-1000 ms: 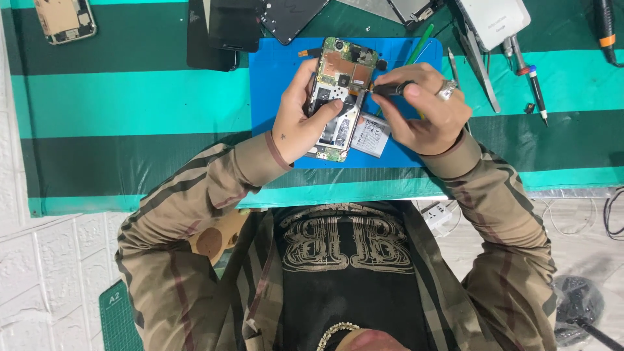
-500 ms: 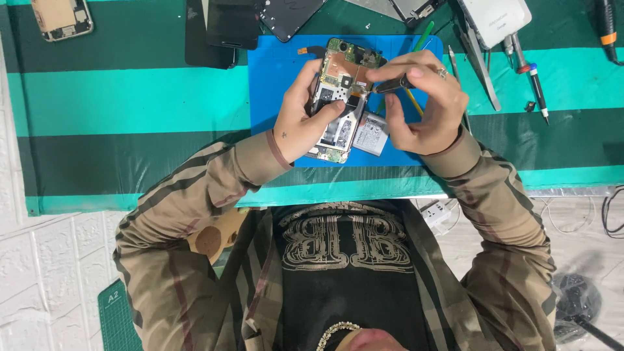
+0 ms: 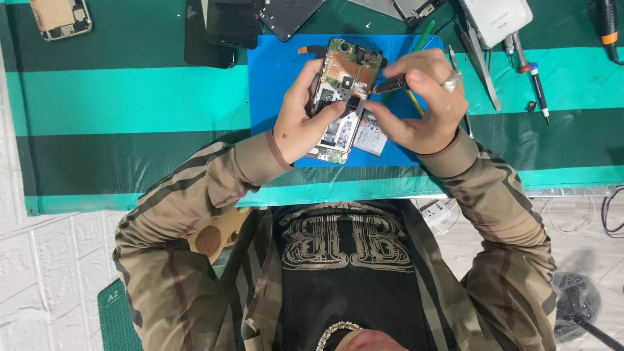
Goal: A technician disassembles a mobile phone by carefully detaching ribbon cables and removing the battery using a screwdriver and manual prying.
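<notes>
My left hand (image 3: 305, 127) grips the opened phone (image 3: 341, 97) above the blue mat (image 3: 276, 78); my right hand (image 3: 422, 104) pinches a dark tool (image 3: 390, 84) against it.

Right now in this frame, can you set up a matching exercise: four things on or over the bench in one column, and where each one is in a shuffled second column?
Things:
1. opened phone
2. blue mat
3. second opened phone
4. white box

Places:
A. far left corner of the striped cloth
B. top edge, right of the mat
C. held in the left hand, with the right hand bringing a dark tool to it
D. flat on the cloth, under both hands

Pairs: 1-C, 2-D, 3-A, 4-B
</notes>
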